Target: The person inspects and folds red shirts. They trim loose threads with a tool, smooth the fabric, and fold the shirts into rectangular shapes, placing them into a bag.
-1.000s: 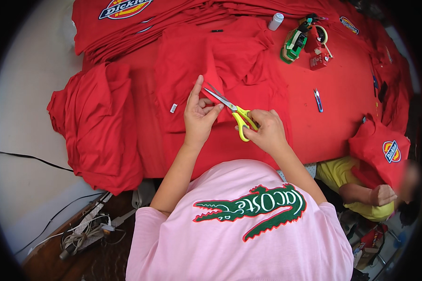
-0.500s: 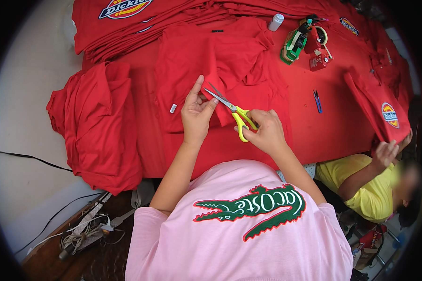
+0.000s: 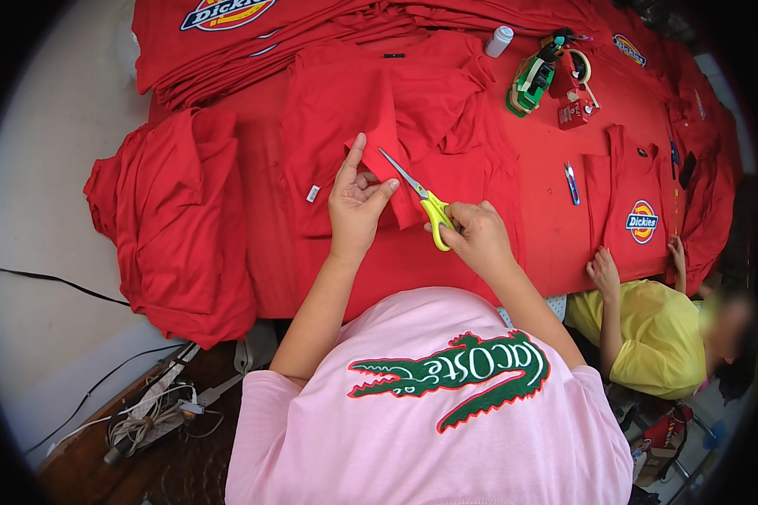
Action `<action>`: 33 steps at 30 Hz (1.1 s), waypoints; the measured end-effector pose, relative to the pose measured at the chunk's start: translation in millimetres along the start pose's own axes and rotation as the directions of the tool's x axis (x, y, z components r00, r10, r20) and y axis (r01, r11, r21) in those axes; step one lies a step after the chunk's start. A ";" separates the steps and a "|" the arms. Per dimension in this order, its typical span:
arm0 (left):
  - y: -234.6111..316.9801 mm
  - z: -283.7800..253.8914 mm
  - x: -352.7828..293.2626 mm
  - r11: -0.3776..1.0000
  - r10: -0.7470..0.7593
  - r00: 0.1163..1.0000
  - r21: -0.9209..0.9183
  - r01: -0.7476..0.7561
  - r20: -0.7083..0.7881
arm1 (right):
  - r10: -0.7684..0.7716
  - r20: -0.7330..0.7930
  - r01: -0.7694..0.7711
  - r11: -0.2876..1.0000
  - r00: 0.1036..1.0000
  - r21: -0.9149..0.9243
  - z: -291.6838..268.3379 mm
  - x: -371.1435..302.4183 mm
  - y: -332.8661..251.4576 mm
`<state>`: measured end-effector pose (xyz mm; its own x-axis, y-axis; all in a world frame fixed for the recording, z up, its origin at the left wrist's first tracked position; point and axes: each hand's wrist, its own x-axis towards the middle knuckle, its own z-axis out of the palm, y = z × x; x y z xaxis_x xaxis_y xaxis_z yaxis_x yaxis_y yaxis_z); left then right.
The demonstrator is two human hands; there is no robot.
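Observation:
Before me a red shirt (image 3: 333, 105) lies spread on the red-covered table, part of it lifted in a fold. Fingers of my left hand (image 3: 355, 206) are closed on that lifted fabric, with the index finger pointing up. In my right hand (image 3: 477, 236) is a pair of scissors (image 3: 435, 208) with yellow-green handles. Their blades are closed together and point up and left, beside the fold and close to my left fingertips. A small white label (image 3: 312, 194) shows on the shirt left of my left hand.
At left lies a heap of red garments (image 3: 173, 227); a stack of red shirts (image 3: 312, 46) is at the back. A white spool (image 3: 499, 41), green tape dispenser (image 3: 529, 84), red tape dispenser (image 3: 578, 109) and blue thread snips (image 3: 572, 183) stand right. A co-worker in yellow (image 3: 657, 337) handles a red shirt (image 3: 627, 198).
The scissor blades have come together. My left hand still grips the fabric. At right, the co-worker's shirt has gone from being held up to lying flat on the table.

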<state>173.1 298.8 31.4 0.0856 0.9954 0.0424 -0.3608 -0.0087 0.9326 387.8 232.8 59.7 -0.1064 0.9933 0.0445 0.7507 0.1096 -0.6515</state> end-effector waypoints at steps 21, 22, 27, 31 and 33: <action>4.5 -4.5 -0.1 0.999 -0.035 0.999 -0.006 0.035 0.027 | -0.065 0.045 0.069 0.993 0.997 -0.095 -10.2 7.0 -1.8; 3.9 -6.0 0.4 0.999 -0.040 0.999 -0.001 0.040 0.028 | -0.069 0.042 0.073 0.994 0.997 -0.080 -10.1 7.1 -1.6; 4.9 -3.4 2.6 0.999 -0.050 0.999 0.007 0.050 0.008 | -0.091 0.007 0.091 0.996 0.996 0.005 -4.9 2.0 7.7; 7.9 1.3 5.5 0.999 -0.033 0.999 0.010 0.033 -0.018 | 0.100 -0.010 -0.100 0.994 0.995 0.053 -8.3 -8.4 14.7; 12.8 13.0 1.6 0.978 0.034 0.996 0.204 -0.051 0.083 | 0.291 -0.071 -0.283 0.953 0.954 0.105 -13.2 -13.1 25.4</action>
<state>180.7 299.0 48.1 0.1502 0.9832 0.1041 -0.1672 -0.0785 0.9828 416.8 223.1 52.6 0.1635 0.9821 -0.0931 0.6771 -0.1804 -0.7135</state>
